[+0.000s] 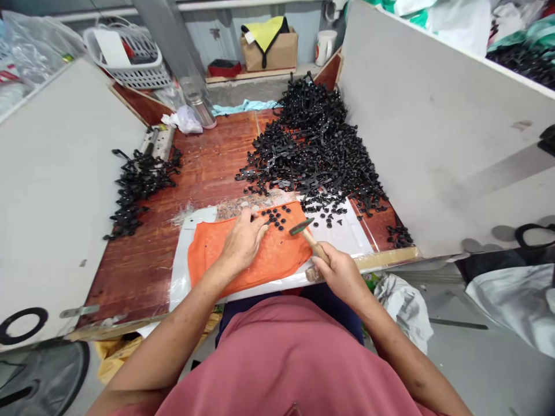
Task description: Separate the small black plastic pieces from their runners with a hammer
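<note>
My right hand is closed round the wooden handle of a small hammer, whose dark head hovers over an orange cloth. My left hand rests on that cloth, fingers curled and fingertips at a cluster of small black round parts. Whether the fingers pinch one of them is hidden. The cloth lies on a white sheet on a reddish wooden table.
A big heap of black plastic pieces fills the table's back right; a smaller heap lies at the left. Grey boards wall both sides. A white basket, a cardboard box and a mug stand behind.
</note>
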